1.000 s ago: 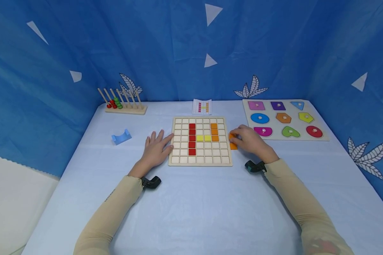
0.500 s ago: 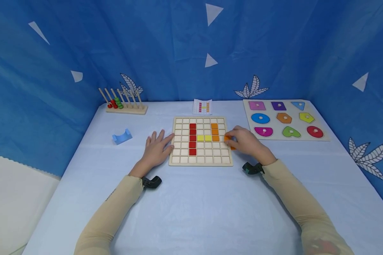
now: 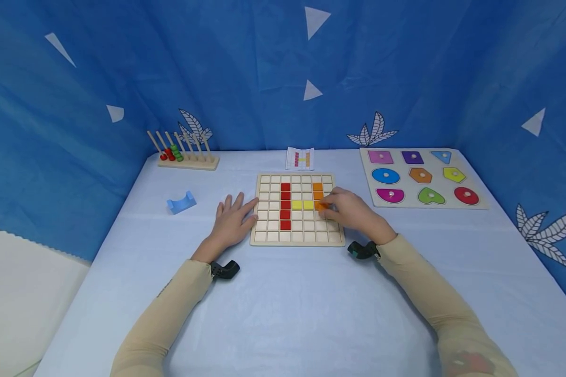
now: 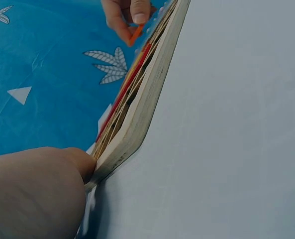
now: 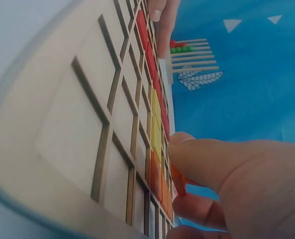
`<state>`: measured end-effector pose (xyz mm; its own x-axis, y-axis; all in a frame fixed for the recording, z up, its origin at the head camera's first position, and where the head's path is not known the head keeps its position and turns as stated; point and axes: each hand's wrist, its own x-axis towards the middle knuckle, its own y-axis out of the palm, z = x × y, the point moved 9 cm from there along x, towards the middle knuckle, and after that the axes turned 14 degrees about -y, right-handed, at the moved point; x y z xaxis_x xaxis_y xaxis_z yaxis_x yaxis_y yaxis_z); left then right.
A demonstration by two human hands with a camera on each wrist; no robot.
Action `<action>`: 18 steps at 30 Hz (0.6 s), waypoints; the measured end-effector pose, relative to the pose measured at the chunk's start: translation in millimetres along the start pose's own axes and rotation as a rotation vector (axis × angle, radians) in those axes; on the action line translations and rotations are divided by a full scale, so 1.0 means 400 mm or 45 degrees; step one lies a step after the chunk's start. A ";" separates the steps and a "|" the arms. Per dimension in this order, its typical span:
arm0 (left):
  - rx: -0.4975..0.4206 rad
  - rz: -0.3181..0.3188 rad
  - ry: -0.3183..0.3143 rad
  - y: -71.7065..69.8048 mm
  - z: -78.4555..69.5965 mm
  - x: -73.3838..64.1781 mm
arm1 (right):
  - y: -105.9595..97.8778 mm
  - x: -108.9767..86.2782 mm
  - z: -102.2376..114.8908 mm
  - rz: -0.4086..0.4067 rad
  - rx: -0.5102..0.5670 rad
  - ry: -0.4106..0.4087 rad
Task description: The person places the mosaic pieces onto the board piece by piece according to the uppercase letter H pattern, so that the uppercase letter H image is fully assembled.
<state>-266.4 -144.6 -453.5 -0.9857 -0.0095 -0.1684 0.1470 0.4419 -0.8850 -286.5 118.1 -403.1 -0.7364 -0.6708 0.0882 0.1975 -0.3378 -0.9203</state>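
A square wooden grid board lies on the table. On it is a column of several red tiles, two yellow tiles beside that, and a column of orange tiles to the right. My right hand pinches a loose orange tile between thumb and fingers, just over the board by the lower end of the orange column. Its fingers partly cover that spot. With fingers spread, my left hand rests at the board's left edge, thumb and index finger touching the rim.
Behind the board lies a small pattern card. A bead peg stand is at back left, a light-blue curved piece in front of it. A shape puzzle board lies at back right. Blue cloth hangs behind.
My right hand has moved left from the board's right edge to the orange column, carrying an orange tile. The left hand stays in place.
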 end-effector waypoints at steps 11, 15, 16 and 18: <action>0.000 -0.004 0.001 -0.001 0.000 0.001 | 0.010 0.004 0.013 0.003 -0.014 -0.052; -0.003 -0.006 0.001 0.000 0.000 0.001 | 0.017 0.005 0.010 0.011 -0.006 -0.046; -0.004 -0.005 0.001 0.000 0.000 0.002 | 0.018 0.005 0.009 0.013 -0.005 -0.046; -0.004 -0.005 0.003 0.000 0.000 0.002 | 0.022 0.005 0.007 0.017 -0.008 -0.051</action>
<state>-267.0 -144.6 -453.8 -0.9865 -0.0091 -0.1638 0.1427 0.4446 -0.8843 -284.3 111.9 -409.9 -0.7071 -0.7012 0.0912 0.2029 -0.3248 -0.9238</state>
